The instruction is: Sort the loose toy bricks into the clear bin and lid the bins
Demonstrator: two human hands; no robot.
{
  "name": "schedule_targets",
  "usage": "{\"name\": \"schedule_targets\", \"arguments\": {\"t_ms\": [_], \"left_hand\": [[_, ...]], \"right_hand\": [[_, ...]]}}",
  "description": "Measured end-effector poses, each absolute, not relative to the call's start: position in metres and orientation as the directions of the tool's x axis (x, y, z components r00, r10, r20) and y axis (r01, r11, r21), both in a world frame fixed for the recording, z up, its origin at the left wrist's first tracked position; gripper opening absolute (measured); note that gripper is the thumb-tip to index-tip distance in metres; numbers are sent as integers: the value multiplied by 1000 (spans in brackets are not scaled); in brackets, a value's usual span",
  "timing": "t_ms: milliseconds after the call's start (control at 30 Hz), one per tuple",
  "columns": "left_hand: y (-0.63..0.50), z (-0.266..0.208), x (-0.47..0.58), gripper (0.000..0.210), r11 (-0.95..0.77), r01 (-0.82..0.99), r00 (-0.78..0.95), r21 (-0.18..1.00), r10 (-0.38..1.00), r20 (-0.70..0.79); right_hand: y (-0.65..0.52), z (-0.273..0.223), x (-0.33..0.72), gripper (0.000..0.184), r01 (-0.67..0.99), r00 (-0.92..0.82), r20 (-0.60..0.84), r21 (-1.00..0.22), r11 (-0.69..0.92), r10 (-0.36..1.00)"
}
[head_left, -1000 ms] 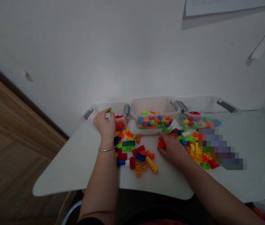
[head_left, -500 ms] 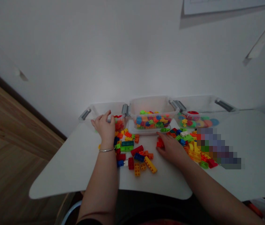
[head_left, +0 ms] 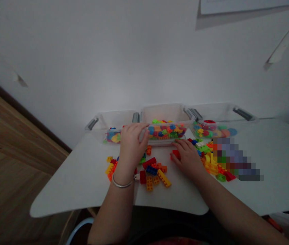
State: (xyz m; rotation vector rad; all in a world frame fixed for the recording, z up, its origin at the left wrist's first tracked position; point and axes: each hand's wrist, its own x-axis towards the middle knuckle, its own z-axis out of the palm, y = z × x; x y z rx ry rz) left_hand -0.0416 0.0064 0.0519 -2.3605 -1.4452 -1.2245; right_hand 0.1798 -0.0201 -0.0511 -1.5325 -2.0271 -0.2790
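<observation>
My left hand [head_left: 133, 141], with a silver bracelet at the wrist, hovers over the left pile of toy building bricks, in front of the middle bin. Its fingers stretch to the right and the thumb stands apart; nothing shows in them. My right hand [head_left: 188, 158] rests low beside the right pile, thumb and fingers around a red brick [head_left: 175, 154]. Between the hands lie a dark blue brick [head_left: 151, 170], a long yellow brick [head_left: 164, 178] and a red brick [head_left: 149, 163]. Part of the left pile is hidden by my left hand and forearm.
Three clear bins stand along the wall: a left bin [head_left: 116, 127], a middle bin [head_left: 168, 110] full of small coloured pieces, and a right bin [head_left: 221, 112] with discs and a red-lidded jar. More bricks [head_left: 212, 166] lie at the right, beside a blurred-out patch. The white table [head_left: 65, 190] has a curved front edge.
My left hand has moved right and toward me, from the left bin to the front of the middle bin. My right hand stays at the red brick, with its fingers slightly shifted.
</observation>
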Motion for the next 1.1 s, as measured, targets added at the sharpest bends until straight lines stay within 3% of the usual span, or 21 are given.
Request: {"name": "schedule_targets", "arguments": {"t_ms": [67,233,367,500,667,900,1100], "left_hand": [[2,41,-29,26,-577,775,303,259,698,648],[5,5,-10,20,-479,867,361,136,794,489],[8,-7,-6,19,-441,893,374,94,841,391],[9,-8,-9,21,-417,901,348,118,859,375],[12,-12,-11,20,-414,894,330,174,868,371],[12,-14,-9,21,-426,880,332,210,868,368],[12,-16,-10,20,-429,877,335,218,869,365]], "right_hand": [[-20,-51,179,41,933,-166,565,-175,314,808],[-17,-48,183,37,931,-137,565,-208,301,814],[-10,-36,191,34,959,-48,545,-211,192,837],[1,-24,195,31,993,-8,435,-104,59,901],[12,-24,194,28,999,-12,340,-41,28,940],[13,-31,193,22,999,-14,355,-28,26,935],[12,-33,192,27,998,-15,391,-45,36,920]]}}
